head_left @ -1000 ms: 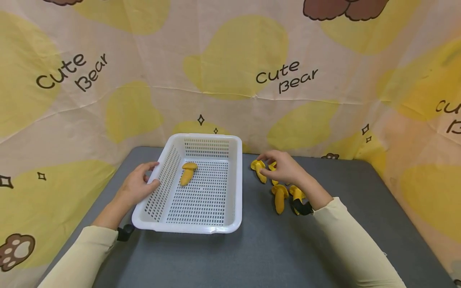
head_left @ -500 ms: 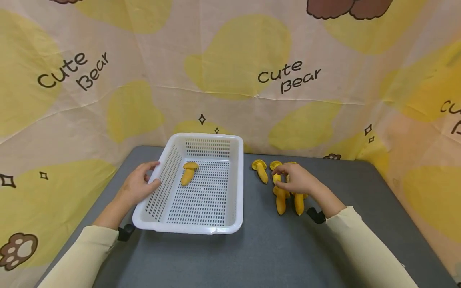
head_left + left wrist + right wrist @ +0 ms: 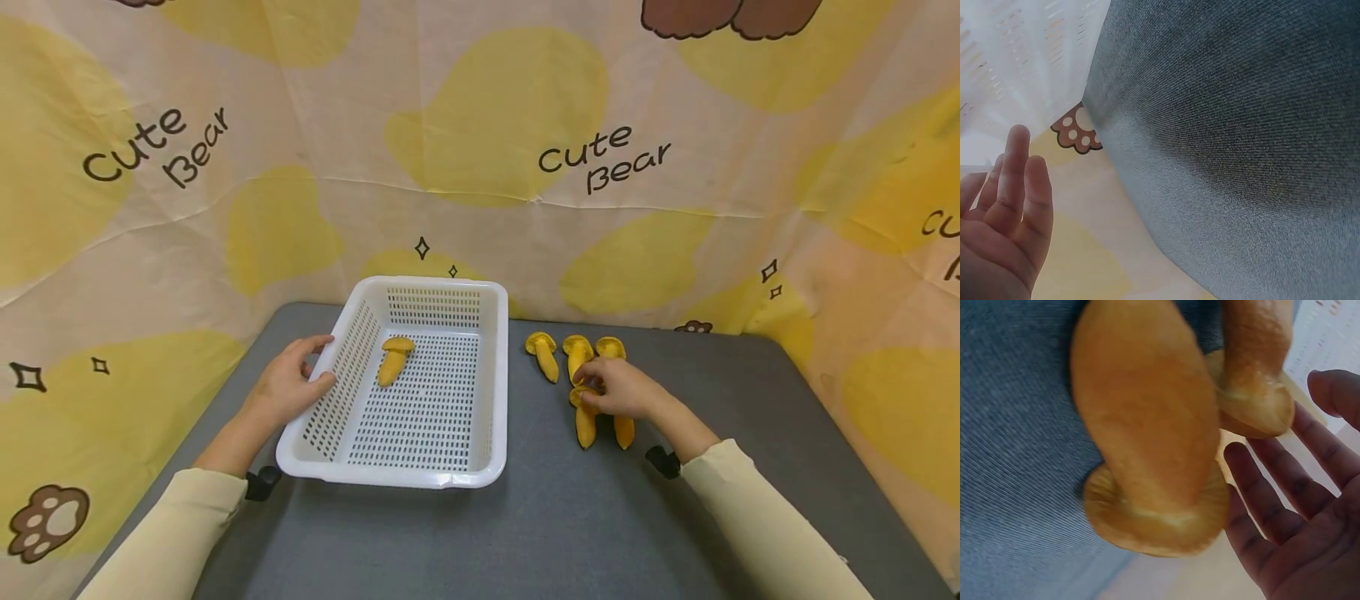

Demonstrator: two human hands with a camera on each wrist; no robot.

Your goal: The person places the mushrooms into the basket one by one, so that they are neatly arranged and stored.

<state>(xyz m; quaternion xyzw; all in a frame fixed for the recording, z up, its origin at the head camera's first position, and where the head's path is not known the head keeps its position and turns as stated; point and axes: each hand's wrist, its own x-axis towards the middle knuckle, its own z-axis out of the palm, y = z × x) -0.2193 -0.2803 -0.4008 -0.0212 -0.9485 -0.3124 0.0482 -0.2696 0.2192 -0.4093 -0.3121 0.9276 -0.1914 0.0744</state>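
My left hand rests at the left rim of a white perforated basket, thumb and fingertips touching it. In the left wrist view, that hand's fingers look fairly straight against the basket's outside. One yellow-brown mushroom lies inside the basket. To its right, my right hand hovers low over a group of mushrooms, fingertips at the cap of the front-left mushroom. In the right wrist view, its fingers are spread beside two mushrooms, a large one nearest the camera. A firm hold is not visible.
Three more mushrooms lie in a back row: left, middle and right. A front-right mushroom is partly under my right hand. A printed cloth hangs behind the grey table.
My right hand has moved from the back-left mushroom rightward and toward me, down to the front-left one. The back-row mushrooms are uncovered now. The left hand and basket have stayed put.
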